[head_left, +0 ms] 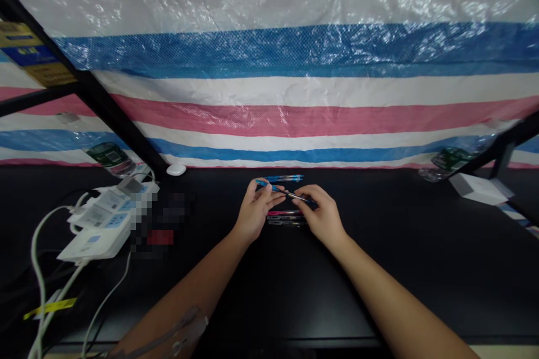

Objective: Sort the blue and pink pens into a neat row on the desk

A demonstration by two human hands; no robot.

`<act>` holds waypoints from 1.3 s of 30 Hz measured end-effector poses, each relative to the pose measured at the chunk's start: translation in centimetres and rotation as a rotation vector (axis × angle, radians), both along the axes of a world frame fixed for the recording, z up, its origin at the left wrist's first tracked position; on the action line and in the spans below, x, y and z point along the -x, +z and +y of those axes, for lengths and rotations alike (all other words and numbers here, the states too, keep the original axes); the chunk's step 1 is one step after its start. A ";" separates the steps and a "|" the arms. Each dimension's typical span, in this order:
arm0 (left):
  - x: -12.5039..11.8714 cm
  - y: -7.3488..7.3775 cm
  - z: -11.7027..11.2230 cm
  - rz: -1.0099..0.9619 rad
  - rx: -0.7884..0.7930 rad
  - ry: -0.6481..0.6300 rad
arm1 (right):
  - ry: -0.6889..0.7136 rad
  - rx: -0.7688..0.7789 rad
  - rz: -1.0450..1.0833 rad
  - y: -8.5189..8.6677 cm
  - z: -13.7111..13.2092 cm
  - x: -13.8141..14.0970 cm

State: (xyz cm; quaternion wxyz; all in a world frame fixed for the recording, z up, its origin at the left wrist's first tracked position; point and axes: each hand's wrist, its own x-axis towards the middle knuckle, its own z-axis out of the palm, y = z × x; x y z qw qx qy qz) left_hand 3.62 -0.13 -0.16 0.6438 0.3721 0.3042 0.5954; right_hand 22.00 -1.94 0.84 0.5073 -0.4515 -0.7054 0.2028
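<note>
A blue ballpoint pen (284, 191) lies slantwise across the gap between my hands. My left hand (256, 212) pinches its blue barrel, and my right hand (320, 213) holds it near the far end with the fingertips. Just beyond them, a second blue pen (284, 178) lies flat on the black desk (379, 275). Below the held pen, a pink pen (284, 212) and a dark pen (286, 223) lie side by side, partly hidden by my right hand.
White power strips (105, 224) with white cables lie at the left, beside a pixelated patch. A white mouse (176, 169) sits at the back edge, and a white box (478, 189) stands at the right. A striped tarpaulin (269, 67) hangs behind the desk.
</note>
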 end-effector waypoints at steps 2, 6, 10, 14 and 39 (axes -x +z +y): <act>0.3 0.0 0.3 -0.025 -0.010 0.044 | -0.036 -0.020 -0.010 0.0 0.2 -0.3; 0.6 0.0 0.6 -0.053 -0.015 0.077 | -0.055 -0.022 -0.010 -0.2 0.4 -0.6; 0.5 -0.1 0.4 -0.057 -0.017 0.059 | -0.048 -0.018 0.003 -0.3 0.3 -0.5; 0.1 0.0 -0.1 -0.038 -0.005 -0.027 | -0.011 -0.012 0.034 -0.2 0.1 0.0; -0.2 -0.2 -0.4 0.029 0.004 -0.089 | 0.200 0.525 0.158 1.2 -0.7 0.3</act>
